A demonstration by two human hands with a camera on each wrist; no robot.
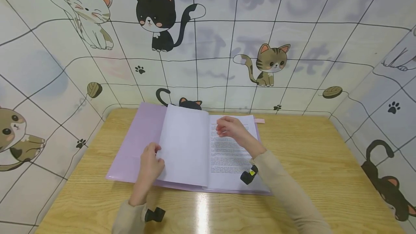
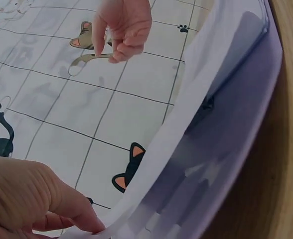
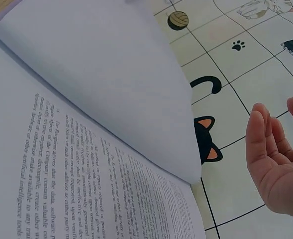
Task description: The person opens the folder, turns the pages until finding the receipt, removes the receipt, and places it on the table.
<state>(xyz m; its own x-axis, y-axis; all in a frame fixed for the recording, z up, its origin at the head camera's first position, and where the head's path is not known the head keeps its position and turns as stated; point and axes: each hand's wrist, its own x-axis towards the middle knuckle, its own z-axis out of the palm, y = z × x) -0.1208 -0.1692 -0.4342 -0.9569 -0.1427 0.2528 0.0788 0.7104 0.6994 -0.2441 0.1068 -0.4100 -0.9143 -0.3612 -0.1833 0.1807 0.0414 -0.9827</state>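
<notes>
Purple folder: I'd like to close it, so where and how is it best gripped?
Probably by the outer edge of its left cover, pinched from the left: the cover lies open and sticks out past the white sheet on that side.

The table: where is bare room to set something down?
Widest: the table right of the purple folder, between right sleeve and patterned backdrop. Smaller: the folder's near side, between right sleeve and left sleeve. Crowded: the folder, with open pages, left hand at their edge, right hand above.
</notes>
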